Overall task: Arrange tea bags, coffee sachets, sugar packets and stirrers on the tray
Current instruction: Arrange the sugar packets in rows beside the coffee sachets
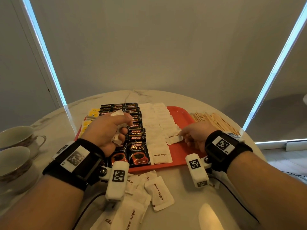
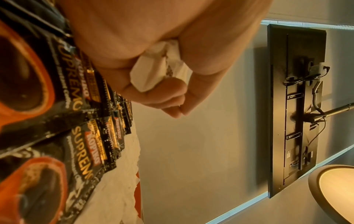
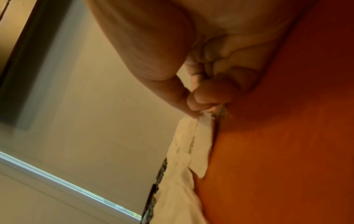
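Head view: a red tray sits on a round marble table. Rows run across the tray from 9 to 3 o'clock: yellow tea bags, black coffee sachets, then two columns of white sugar packets. Wooden stirrers lie on the table just beside the tray's 3 o'clock edge. Loose sugar packets are scattered on the table at 6 o'clock of the tray, and two teacups stand at 9 o'clock.

The left hand hovers over the coffee sachets, its fingers curled round a crumpled bunch of white packets. The right hand is low over the tray's 3 o'clock half; its thumb and fingers pinch the edge of one brown sugar packet lying at the near end of the right sugar column, touching its neighbours.
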Tool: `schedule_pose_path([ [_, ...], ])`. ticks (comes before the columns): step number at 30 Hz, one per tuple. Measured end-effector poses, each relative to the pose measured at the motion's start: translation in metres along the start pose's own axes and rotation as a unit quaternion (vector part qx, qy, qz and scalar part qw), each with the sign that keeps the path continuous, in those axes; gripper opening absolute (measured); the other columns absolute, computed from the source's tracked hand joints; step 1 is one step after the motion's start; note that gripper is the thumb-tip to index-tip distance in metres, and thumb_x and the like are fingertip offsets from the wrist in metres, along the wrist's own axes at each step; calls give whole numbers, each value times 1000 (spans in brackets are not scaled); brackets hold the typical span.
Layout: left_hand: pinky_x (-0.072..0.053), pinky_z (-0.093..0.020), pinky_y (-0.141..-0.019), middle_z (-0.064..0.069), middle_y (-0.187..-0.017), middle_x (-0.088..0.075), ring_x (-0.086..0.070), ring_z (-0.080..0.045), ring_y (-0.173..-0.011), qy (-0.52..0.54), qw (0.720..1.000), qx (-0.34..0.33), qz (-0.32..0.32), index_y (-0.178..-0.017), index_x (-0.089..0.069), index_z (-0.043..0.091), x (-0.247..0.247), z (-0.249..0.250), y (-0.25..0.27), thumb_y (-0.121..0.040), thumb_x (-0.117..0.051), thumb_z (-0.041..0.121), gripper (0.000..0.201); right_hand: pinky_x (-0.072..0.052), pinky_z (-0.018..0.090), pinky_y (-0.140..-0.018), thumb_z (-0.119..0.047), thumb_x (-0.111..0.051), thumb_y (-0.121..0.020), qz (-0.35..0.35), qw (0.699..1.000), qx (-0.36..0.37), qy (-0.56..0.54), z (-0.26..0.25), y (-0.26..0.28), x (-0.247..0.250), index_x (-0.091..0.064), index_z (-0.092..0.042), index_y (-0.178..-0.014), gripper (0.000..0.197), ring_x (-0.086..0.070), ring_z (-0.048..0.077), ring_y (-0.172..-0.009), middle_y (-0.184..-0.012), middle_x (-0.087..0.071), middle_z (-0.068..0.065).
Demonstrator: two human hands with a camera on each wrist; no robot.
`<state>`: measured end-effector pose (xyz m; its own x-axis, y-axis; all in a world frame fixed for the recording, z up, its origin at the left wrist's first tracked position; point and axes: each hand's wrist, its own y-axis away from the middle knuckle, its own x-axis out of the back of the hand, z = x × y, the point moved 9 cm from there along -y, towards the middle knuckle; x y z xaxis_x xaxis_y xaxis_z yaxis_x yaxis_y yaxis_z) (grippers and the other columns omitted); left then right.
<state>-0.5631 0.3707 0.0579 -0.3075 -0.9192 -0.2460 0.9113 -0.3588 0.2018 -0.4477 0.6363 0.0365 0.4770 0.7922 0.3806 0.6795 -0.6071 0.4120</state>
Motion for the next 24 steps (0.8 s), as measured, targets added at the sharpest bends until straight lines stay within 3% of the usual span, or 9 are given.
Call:
schedule_pose_path([
  [6, -40, -17, -38, -5, -81, -68, -53, -7, -52, 9, 1000, -5, 2, -113, -67, 13, -1, 4, 3, -94, -71, 12, 19, -44, 33, -65, -17, -76, -87, 2, 1000, 14, -18, -1, 3, 2, -67, -4, -96, 18, -50, 18, -54, -64, -56, 5],
  [10, -40, -17, -38, -4, -79, -68, -53, -7, -52, 11, 1000, -8, -1, -110, -68, 13, -1, 4, 3, -94, -72, 13, 16, -48, 27, -52, -23, -72, -92, -39, 997, 25, -54, -2, 13, -8, -69, -2, -98, 22, -54, 16, -53, -62, -63, 5],
  [16, -40, -17, -39, -4, -78, -69, -54, -7, -52, 12, 1000, -10, -1, -110, -69, 13, -2, 3, 3, -94, -72, 11, 16, -52, 28, -63, -26, -67, -97, -87, 995, 26, -30, -3, 17, -23, -71, -1, -101, 25, -64, 18, -65, -78, -73, 9],
  [20, -40, -18, -38, -4, -78, -67, -52, -8, -52, 9, 1000, -11, -2, -107, -68, 13, -2, 5, 2, -95, -70, 11, 12, -47, 29, -61, -24, -68, -95, -34, 988, 100, -109, -16, 9, -12, -71, -4, -97, 20, -59, 15, -65, -83, -70, 8],
  [22, -39, -18, -38, -4, -79, -67, -52, -8, -51, 3, 1000, -15, -2, -104, -69, 14, -2, 5, 2, -95, -70, 11, 9, -53, 35, -73, -25, -69, -93, 8, 980, 120, -157, -20, 4, -4, -69, -10, -99, 16, -62, 16, -78, -92, -68, 6],
  [24, -39, -18, -39, -4, -80, -67, -53, -8, -52, 1, 1000, -14, 0, -104, -70, 14, -2, 4, 2, -95, -71, 12, 10, -52, 45, -99, -35, -69, -91, 30, 978, 121, -169, -20, 2, -2, -66, -19, -105, 21, -63, 19, -103, -110, -68, 2],
])
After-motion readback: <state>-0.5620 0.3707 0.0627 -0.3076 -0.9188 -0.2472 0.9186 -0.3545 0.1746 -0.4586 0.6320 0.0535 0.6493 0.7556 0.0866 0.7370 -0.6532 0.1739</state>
